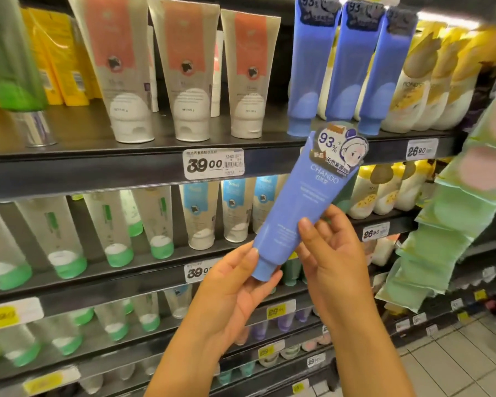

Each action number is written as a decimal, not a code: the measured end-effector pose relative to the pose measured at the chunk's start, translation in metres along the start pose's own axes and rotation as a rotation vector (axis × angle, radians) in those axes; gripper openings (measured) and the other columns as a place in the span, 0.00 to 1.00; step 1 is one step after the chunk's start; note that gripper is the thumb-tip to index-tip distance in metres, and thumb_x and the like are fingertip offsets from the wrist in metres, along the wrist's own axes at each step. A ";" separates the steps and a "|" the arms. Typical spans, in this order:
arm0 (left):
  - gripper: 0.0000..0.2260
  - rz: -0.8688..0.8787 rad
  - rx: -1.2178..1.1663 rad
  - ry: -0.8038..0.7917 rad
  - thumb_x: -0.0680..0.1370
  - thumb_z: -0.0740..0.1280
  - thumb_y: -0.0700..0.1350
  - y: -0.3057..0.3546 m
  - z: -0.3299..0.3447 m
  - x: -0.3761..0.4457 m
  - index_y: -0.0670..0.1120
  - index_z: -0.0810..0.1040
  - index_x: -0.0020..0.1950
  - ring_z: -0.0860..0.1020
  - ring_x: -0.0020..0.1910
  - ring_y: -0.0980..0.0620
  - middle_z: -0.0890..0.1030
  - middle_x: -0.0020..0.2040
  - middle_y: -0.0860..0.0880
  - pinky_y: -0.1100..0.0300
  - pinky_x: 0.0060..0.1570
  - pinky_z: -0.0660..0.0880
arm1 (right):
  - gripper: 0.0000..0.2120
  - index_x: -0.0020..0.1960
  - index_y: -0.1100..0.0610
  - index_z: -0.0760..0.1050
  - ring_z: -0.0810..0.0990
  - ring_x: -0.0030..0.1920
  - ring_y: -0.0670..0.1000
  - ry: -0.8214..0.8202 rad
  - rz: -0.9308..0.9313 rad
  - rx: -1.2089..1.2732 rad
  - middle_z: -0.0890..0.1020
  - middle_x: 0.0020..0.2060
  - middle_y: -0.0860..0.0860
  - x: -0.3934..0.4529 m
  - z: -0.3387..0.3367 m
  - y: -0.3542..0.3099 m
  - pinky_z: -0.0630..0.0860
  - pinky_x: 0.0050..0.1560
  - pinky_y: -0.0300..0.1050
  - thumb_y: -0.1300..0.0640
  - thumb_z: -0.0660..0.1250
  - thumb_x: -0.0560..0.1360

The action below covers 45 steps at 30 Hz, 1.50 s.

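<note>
The blue tube [298,207] is held in the air in front of the shelves, tilted, with its cap end at 7 o'clock and its flat crimped end at 1 o'clock. It is marked CHANDO, and a sticker [341,147] reading 93% covers the crimped end. The smaller print lower down is too blurred to read.

The left hand [235,285] holds the cap end. Its thumb lies on the tube's shoulder and its fingers curl underneath the cap. The right hand [332,253] pinches the lower body just above that, with the thumb on the front and the fingers bent round the back.

At 12 o'clock from the tube, three matching blue tubes [352,67] stand cap-down on the upper shelf. A 39.00 price tag [214,164] sits at 10 o'clock and a 26.90 price tag [421,150] at 2 o'clock. The green-capped tubes [118,230] stand at 9 o'clock, and a strip of green sachets [455,210] hangs at 3 o'clock.
</note>
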<state>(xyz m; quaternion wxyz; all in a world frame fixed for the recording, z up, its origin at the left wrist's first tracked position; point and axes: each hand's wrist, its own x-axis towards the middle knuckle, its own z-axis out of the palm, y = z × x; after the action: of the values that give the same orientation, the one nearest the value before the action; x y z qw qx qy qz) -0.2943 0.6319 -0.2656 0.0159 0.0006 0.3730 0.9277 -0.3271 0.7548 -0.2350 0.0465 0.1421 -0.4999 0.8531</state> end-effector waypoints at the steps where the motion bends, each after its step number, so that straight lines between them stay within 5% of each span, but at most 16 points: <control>1: 0.10 0.005 0.000 0.002 0.69 0.66 0.42 -0.001 0.001 0.000 0.43 0.85 0.45 0.83 0.49 0.49 0.84 0.51 0.44 0.58 0.42 0.80 | 0.18 0.56 0.55 0.73 0.82 0.53 0.49 -0.003 -0.003 0.010 0.84 0.49 0.49 0.001 -0.001 0.000 0.79 0.49 0.39 0.58 0.68 0.66; 17: 0.16 0.009 -0.102 0.080 0.68 0.66 0.42 -0.051 0.068 0.034 0.35 0.79 0.52 0.83 0.47 0.46 0.83 0.51 0.40 0.57 0.38 0.80 | 0.15 0.52 0.55 0.71 0.84 0.46 0.46 -0.059 -0.005 0.072 0.86 0.44 0.48 0.038 -0.075 -0.039 0.79 0.42 0.37 0.58 0.67 0.66; 25: 0.20 0.097 0.036 0.148 0.66 0.67 0.37 -0.081 0.085 0.038 0.36 0.74 0.58 0.83 0.50 0.47 0.83 0.53 0.41 0.54 0.45 0.81 | 0.31 0.61 0.58 0.73 0.82 0.51 0.46 -0.151 0.075 -0.082 0.83 0.49 0.47 0.044 -0.106 -0.042 0.79 0.49 0.42 0.46 0.71 0.61; 30: 0.21 0.062 0.111 0.145 0.66 0.69 0.35 -0.086 0.092 0.034 0.36 0.76 0.59 0.82 0.51 0.47 0.82 0.55 0.39 0.56 0.47 0.80 | 0.23 0.54 0.55 0.78 0.82 0.51 0.49 -0.209 0.082 -0.077 0.84 0.45 0.48 0.048 -0.117 -0.042 0.79 0.50 0.44 0.46 0.70 0.62; 33: 0.14 0.031 0.106 0.107 0.68 0.72 0.36 -0.088 0.099 0.031 0.35 0.81 0.53 0.82 0.48 0.47 0.82 0.52 0.38 0.57 0.44 0.80 | 0.16 0.52 0.55 0.78 0.82 0.48 0.49 -0.242 0.083 0.011 0.84 0.44 0.50 0.046 -0.124 -0.043 0.80 0.51 0.46 0.49 0.66 0.67; 37: 0.12 -0.002 0.134 0.113 0.67 0.69 0.40 -0.096 0.107 0.027 0.36 0.83 0.46 0.83 0.42 0.45 0.82 0.44 0.37 0.56 0.41 0.81 | 0.17 0.57 0.56 0.76 0.82 0.47 0.47 -0.260 0.111 0.169 0.84 0.46 0.50 0.043 -0.134 -0.045 0.80 0.47 0.41 0.54 0.63 0.69; 45: 0.12 0.042 0.143 0.109 0.69 0.68 0.37 -0.115 0.116 0.023 0.37 0.82 0.51 0.83 0.44 0.46 0.83 0.48 0.38 0.55 0.42 0.80 | 0.19 0.61 0.54 0.74 0.81 0.51 0.49 -0.286 0.149 0.218 0.84 0.51 0.50 0.042 -0.154 -0.050 0.79 0.52 0.46 0.56 0.62 0.71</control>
<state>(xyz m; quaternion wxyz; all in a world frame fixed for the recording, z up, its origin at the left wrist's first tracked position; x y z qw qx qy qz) -0.3126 0.7962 -0.2615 -0.0242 -0.0410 0.4384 0.8975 -0.3859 0.9105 -0.2516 -0.1041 0.2288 -0.4150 0.8744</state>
